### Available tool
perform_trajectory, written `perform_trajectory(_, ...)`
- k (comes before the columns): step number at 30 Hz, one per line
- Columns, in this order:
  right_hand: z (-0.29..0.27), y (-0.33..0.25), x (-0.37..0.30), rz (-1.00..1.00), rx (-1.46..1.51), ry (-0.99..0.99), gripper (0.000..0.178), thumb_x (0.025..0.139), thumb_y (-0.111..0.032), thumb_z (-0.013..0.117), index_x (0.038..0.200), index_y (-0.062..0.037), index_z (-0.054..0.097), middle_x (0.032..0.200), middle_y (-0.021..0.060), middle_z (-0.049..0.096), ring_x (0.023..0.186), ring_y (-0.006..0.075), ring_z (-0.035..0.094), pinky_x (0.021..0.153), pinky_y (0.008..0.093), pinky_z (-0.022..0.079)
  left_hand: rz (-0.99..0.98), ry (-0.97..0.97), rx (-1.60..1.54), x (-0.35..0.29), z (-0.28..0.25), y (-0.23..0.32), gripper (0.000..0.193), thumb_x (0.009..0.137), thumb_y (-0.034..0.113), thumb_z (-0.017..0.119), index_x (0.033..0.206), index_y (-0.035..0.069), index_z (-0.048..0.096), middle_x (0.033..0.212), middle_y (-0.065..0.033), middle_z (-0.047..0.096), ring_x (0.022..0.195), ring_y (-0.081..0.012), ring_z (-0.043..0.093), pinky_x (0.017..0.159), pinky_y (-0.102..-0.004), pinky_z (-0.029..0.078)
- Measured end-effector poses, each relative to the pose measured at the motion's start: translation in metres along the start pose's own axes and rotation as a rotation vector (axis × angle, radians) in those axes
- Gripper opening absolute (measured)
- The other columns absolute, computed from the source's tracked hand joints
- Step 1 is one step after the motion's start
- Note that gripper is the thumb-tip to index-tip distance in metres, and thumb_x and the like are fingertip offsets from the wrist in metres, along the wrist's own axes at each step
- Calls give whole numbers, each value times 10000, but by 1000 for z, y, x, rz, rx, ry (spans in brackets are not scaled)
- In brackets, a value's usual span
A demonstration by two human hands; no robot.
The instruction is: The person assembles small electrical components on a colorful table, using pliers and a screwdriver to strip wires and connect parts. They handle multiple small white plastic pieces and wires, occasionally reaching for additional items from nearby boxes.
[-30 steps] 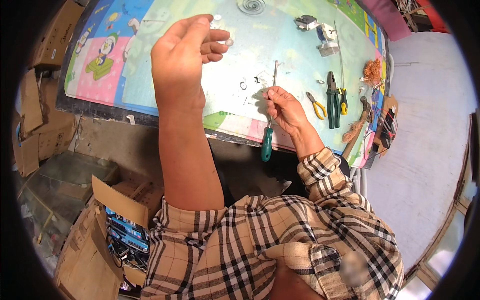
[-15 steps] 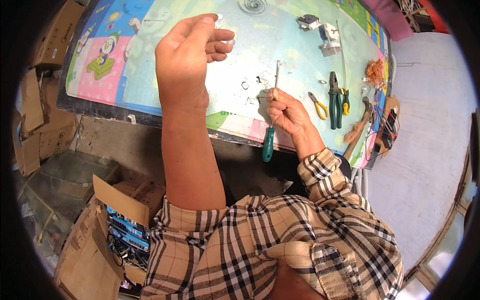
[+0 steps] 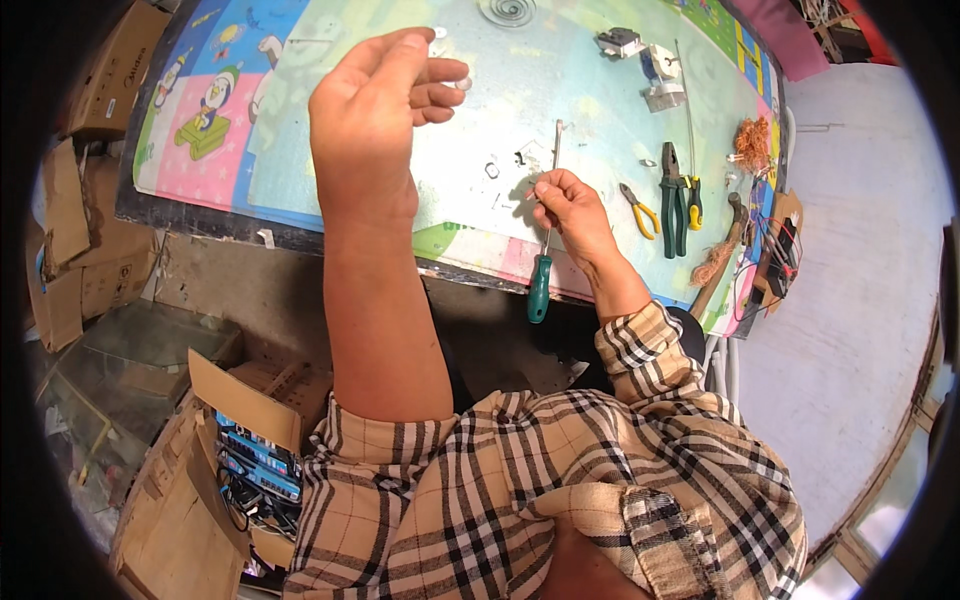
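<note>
My left hand (image 3: pixel 375 95) hovers over the mat-covered table, palm side turned right, its fingers loosely bent and apart. Two small white round pieces, one of them a white disc (image 3: pixel 463 84), show beside its fingertips; whether the hand touches them I cannot tell. My right hand (image 3: pixel 575 215) is closed in a pinch, with thumb and forefinger on a tiny piece too small to name. Under that hand lies a screwdriver (image 3: pixel 538 290) with a green handle, hanging past the table's near edge. Several small metal bits, including a small ring-like part (image 3: pixel 491 170), lie left of the pinch.
Right of my hand are yellow-handled pliers (image 3: pixel 641 212), green-handled pliers (image 3: pixel 673 205) and a yellow-and-black screwdriver (image 3: pixel 693 203). Beyond are metal housings (image 3: pixel 660 78), copper-coloured wire (image 3: pixel 750 145) and a flat spiral coil (image 3: pixel 507 10). A hammer (image 3: pixel 725 240) lies at the right edge. Cardboard boxes (image 3: pixel 100 245) stand left.
My right hand has shifted slightly, and its fingers have opened a little from a tighter curl around the pinched piece. My left hand stays almost still.
</note>
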State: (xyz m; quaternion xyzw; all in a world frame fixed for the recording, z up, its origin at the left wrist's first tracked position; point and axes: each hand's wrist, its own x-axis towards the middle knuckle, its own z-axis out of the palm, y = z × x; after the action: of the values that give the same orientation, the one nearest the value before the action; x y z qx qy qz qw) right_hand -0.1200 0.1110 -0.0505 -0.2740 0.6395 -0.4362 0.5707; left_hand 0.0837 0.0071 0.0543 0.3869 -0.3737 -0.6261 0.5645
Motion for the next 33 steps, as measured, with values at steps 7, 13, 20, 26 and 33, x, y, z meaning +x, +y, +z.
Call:
perform_trajectory(7, 31, 10, 22, -335, -379, 159, 101, 842, -70, 607, 885, 9, 562, 680, 37, 581, 613, 106, 545, 570, 258, 457, -4, -21, 11, -2, 0, 2, 330, 895, 203, 540, 1073, -74, 565, 858, -159, 656, 695, -133, 596, 660, -238, 467)
perform_trajectory(13, 47, 24, 37, -489, -971, 374, 312, 732, -123, 721, 966, -16, 544, 814, 107, 581, 724, 216, 590, 663, 332, 481, -15, -25, 11, -1, -1, 2, 334, 888, 204, 541, 1073, -73, 563, 861, -164, 655, 694, -139, 596, 671, -247, 469)
perform_trajectory(20, 50, 15, 37, -422, -1021, 332, 314, 740, -193, 715, 965, -34, 563, 842, 141, 584, 759, 288, 597, 698, 380, 483, -13, -32, 7, -1, -1, 2, 341, 886, 207, 544, 1077, -75, 562, 861, -165, 655, 695, -138, 595, 670, -244, 466)
perform_trajectory(26, 51, 17, 43, -448, -1119, 279, 198, 775, -160, 657, 904, -27, 586, 842, 189, 588, 752, 353, 596, 700, 420, 488, -32, -14, 40, -4, 3, 5, 345, 886, 206, 542, 1088, -72, 561, 855, -153, 654, 702, -134, 595, 668, -239, 461)
perform_trajectory(33, 53, 0, 31, -570, -996, 292, 157, 760, -126, 672, 829, -12, 588, 754, 145, 586, 686, 277, 596, 643, 357, 489, -100, 6, 64, -1, 4, 1, 352, 895, 219, 523, 1104, -61, 562, 931, -168, 640, 803, -153, 589, 720, -253, 454)
